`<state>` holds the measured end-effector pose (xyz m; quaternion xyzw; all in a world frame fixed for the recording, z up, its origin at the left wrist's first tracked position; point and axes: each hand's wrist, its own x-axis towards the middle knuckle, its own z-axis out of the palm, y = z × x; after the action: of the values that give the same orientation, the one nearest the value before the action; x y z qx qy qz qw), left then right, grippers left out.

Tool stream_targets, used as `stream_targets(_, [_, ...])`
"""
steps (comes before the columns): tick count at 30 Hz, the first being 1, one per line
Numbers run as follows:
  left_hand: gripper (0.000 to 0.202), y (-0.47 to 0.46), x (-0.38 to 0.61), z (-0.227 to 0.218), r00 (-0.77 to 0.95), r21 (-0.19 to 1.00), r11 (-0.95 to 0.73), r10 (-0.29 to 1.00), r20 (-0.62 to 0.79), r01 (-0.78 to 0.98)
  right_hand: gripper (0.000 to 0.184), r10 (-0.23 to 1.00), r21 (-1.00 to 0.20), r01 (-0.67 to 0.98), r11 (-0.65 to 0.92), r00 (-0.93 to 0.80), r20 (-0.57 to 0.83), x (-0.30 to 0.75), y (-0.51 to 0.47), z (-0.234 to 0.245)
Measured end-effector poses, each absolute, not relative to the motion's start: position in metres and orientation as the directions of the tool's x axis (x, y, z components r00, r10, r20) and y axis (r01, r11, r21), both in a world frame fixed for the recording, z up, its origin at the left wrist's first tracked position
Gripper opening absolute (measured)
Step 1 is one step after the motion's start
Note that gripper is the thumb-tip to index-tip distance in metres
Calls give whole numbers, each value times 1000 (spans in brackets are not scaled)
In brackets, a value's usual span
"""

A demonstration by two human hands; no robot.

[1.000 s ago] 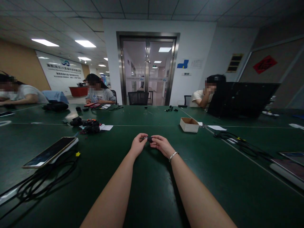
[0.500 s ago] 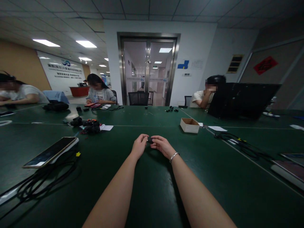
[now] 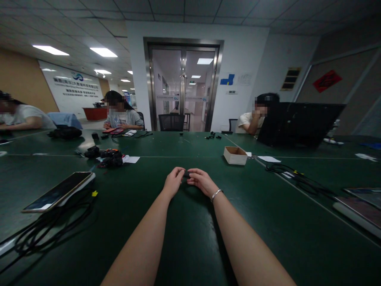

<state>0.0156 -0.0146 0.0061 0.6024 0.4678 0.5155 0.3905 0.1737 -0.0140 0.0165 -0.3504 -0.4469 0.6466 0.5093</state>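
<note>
Between my two hands, just above the green table, is a small black object [image 3: 186, 174]; it is too small to tell its kind. My left hand [image 3: 174, 180] pinches its left end between thumb and fingers. At its right end my right hand [image 3: 202, 181], with a silver bracelet on the wrist, grips it with curled fingers. Fingertips hide most of the object.
An open cardboard box [image 3: 235, 156] stands ahead to the right. On the left a phone [image 3: 59, 192] lies above coiled black cables [image 3: 53, 226]. Further off are a black monitor [image 3: 300, 124], a tangle of black parts [image 3: 110, 157] and several people seated around the table [image 3: 190, 238].
The view has shifted slightly to the right. Both hands stay together on the small black object, and a bright bit at its left end no longer shows.
</note>
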Motion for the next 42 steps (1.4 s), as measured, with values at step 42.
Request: stream_targets(42, [25,-16,17,9,4,958,-250,968,252,138,16,973,-936,-342,-85,-229,-5,175,-15,17])
